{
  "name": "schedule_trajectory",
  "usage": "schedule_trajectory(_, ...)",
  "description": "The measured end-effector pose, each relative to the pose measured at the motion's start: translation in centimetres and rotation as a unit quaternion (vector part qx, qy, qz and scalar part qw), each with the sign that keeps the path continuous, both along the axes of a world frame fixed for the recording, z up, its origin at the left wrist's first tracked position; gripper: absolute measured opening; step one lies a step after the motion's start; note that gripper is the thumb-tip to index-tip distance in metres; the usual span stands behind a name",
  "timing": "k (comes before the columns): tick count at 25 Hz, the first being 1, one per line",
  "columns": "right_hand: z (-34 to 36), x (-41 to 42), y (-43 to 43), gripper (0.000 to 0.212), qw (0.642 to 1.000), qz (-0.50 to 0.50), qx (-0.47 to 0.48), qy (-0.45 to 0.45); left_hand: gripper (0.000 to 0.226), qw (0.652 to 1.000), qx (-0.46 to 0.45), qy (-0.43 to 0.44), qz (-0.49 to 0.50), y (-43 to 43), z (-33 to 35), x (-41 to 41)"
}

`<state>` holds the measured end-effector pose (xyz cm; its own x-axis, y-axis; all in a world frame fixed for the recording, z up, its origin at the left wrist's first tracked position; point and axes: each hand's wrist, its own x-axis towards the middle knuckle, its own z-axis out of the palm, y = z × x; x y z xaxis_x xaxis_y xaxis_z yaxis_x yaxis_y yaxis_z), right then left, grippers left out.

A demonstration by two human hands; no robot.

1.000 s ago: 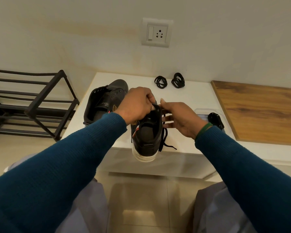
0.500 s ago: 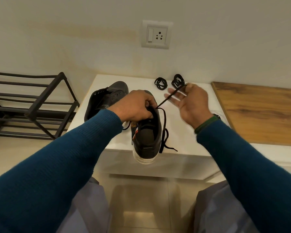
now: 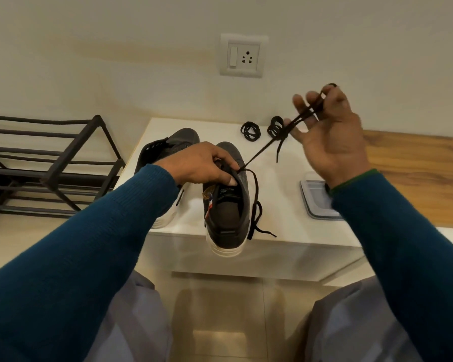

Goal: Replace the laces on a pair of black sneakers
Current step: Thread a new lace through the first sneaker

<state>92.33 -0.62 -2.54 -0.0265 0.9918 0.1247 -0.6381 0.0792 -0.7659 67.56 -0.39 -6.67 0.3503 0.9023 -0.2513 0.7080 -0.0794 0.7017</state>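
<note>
left hand [image 3: 204, 163]: forearm reaches in from lower left, palm down. Fingers are curled over the top of the near sneaker [image 3: 226, 205] by its eyelets, with the thumb on the inner edge of the opening.
right hand [image 3: 330, 134]: raised above the table and to the right of the shoe, wrist bent back. The lace [image 3: 262, 150] is pinched at the upper fingers and the remaining fingers are spread loosely.
lace: runs taut on a diagonal from the sneaker's top eyelet up to the right hand. A short free end hangs below that hand. Another stretch loops down the shoe's right side and trails onto the table.
near sneaker: toe points to the wall and the heel overhangs the front edge of the table [image 3: 285, 205]. Can't tell whether the sole rests on the table.
second sneaker [image 3: 168, 145]: on the table, just left of the first and partly hidden by the left forearm.
coiled laces [image 3: 251, 130]: two black bundles side by side near the back edge of the table.
clear container [image 3: 317, 199]: on the table under the right wrist.
shoe rack [image 3: 50, 163]: on the floor to the left of the table.
wall socket [image 3: 243, 55]: above the table.
</note>
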Motion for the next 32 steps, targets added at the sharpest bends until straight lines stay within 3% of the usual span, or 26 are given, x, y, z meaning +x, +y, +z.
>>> schedule_trajectory(1,-0.2,0.4,0.1,0.006,0.999,-0.020,-0.048,0.007,0.031,1.000,-0.001,0.001,-0.005,0.1,-0.1,0.1)
schedule_trajectory(2,-0.6,0.4,0.1,0.008,0.989,-0.039,-0.102,-0.101,0.031,1.000,-0.002,0.002,-0.009,0.2,-0.1,0.2)
schedule_trajectory(3,-1.1,0.1,-0.2,0.013,0.943,-0.034,-0.132,-0.305,0.032,1.000,-0.005,0.002,-0.014,0.3,-0.1,0.2)
schedule_trajectory(4,-2.1,-0.5,-0.6,0.019,0.841,0.009,-0.121,-0.528,0.033,1.000,-0.009,0.002,-0.019,0.4,-0.1,0.1)
schedule_trajectory(5,-3.0,-1.3,-1.1,0.024,0.719,0.070,-0.081,-0.686,0.035,1.000,-0.014,0.006,-0.025,0.5,0.0,-0.1)
schedule_trajectory(6,-3.7,-2.0,-1.6,0.024,0.629,0.117,-0.029,-0.768,0.038,0.999,-0.019,0.010,-0.030,0.5,0.0,-0.3)
schedule_trajectory(7,-3.8,-2.5,-1.7,0.021,0.617,0.133,0.015,-0.775,0.040,0.999,-0.025,0.012,-0.031,0.5,0.0,-0.5)
schedule_trajectory(8,-3.3,-2.6,-1.6,0.017,0.674,0.117,0.040,-0.729,0.041,0.999,-0.029,0.010,-0.029,0.5,0.0,-0.7)
schedule_trajectory(9,-2.5,-2.3,-1.5,0.014,0.763,0.085,0.050,-0.639,0.042,0.999,-0.030,0.007,-0.028,0.6,-0.1,-0.7)
schedule_trajectory(11,-0.9,-0.8,-1.2,0.019,0.922,0.004,0.042,-0.384,0.045,0.999,-0.034,0.000,-0.030,0.6,-0.3,-0.7)
schedule_trajectory(12,-0.3,-0.2,-1.0,0.022,0.963,-0.006,0.019,-0.268,0.045,0.999,-0.036,-0.001,-0.031,0.6,-0.3,-0.7)
schedule_trajectory(13,-0.2,0.0,-0.9,0.027,0.981,-0.008,-0.015,-0.192,0.045,0.999,-0.038,0.000,-0.033,0.7,-0.3,-0.7)
schedule_trajectory(14,-0.4,-0.1,-1.0,0.031,0.983,-0.018,-0.062,-0.171,0.046,0.999,-0.041,0.003,-0.036,0.7,-0.3,-0.7)
schedule_trajectory(15,-0.9,-0.3,-1.2,0.032,0.970,-0.024,-0.123,-0.209,0.047,0.998,-0.048,0.003,-0.039,0.8,-0.3,-0.6)
schedule_trajectory(18,-2.4,-1.6,-2.4,0.032,0.874,0.104,-0.281,-0.382,0.064,0.995,-0.074,0.007,-0.066,0.6,0.0,-0.9)
schedule_trajectory(21,-4.7,-3.5,-4.0,0.035,0.810,0.208,-0.371,-0.403,0.082,0.995,-0.080,0.017,-0.052,0.5,0.1,-1.4)
schedule_trajectory(25,-6.5,-4.3,-3.8,0.043,0.786,0.140,-0.348,-0.492,0.079,0.995,-0.098,-0.001,-0.007,0.4,0.2,-1.8)
schedule_trajectory(30,-5.9,-3.5,-2.0,0.031,0.803,0.009,-0.274,-0.530,0.065,0.996,-0.091,-0.004,-0.004,0.4,0.4,-1.8)
schedule_trajectory(32,-6.1,-4.0,-2.5,0.029,0.773,0.023,-0.217,-0.596,0.062,0.996,-0.091,-0.001,-0.001,0.5,0.3,-1.8)
